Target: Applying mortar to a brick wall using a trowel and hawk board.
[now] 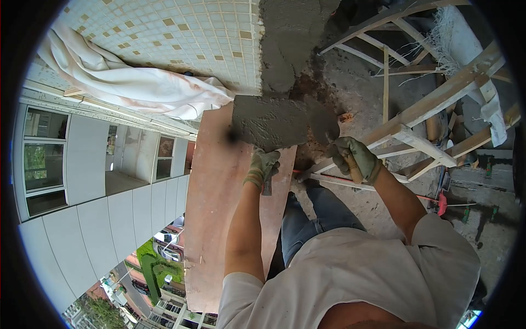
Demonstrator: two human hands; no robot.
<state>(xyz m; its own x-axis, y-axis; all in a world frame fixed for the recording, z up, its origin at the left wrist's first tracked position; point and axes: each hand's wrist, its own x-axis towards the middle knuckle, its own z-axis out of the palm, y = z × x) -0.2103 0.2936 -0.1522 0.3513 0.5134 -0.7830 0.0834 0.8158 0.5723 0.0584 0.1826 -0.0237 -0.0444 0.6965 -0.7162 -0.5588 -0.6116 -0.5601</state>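
Observation:
My left hand (263, 167), in a worn green glove, is closed around a grey handle (267, 187) at the near edge of a flat hawk. Wet grey mortar (268, 120) covers the hawk, so its surface is hidden. My right hand (359, 160), gloved too, grips the wooden handle of a trowel (324, 122). Its mortar-smeared blade lies at the right end of the hawk's load. I cannot tell whether the two touch. Just beyond, fresh mortar coats a strip of wall (290, 49) beside the tiles.
Pale tiled wall (181, 33) stands at the far left, with a stained white cloth (142, 90) along its base. A reddish board (219, 219) borders a drop to parked cars (167, 252). Nailed timber framing (427, 112) crowds the right side above rough concrete.

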